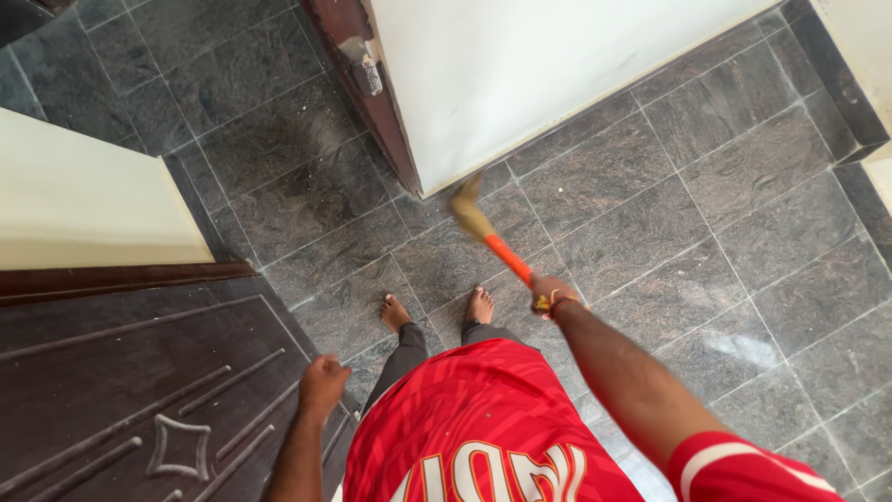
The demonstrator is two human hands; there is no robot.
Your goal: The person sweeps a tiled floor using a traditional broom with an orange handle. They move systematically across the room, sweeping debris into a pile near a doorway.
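My right hand (550, 292) grips the orange handle of a broom (487, 234). Its straw-coloured bristle head is blurred and points at the bottom corner of a white door (520, 65) with a dark wooden edge. My left hand (321, 381) is loosely curled with nothing in it, hanging beside a dark carved wooden door (121, 390) at the lower left. I wear a red shirt and grey trousers, and my bare feet (437, 309) stand on the grey stone-tile floor (706, 204).
A cream wall (84, 195) with a dark skirting stands at the left. Another cream wall corner (859, 56) is at the upper right. A metal latch (365, 67) sticks out from the white door's edge. Dust marks show on the tiles.
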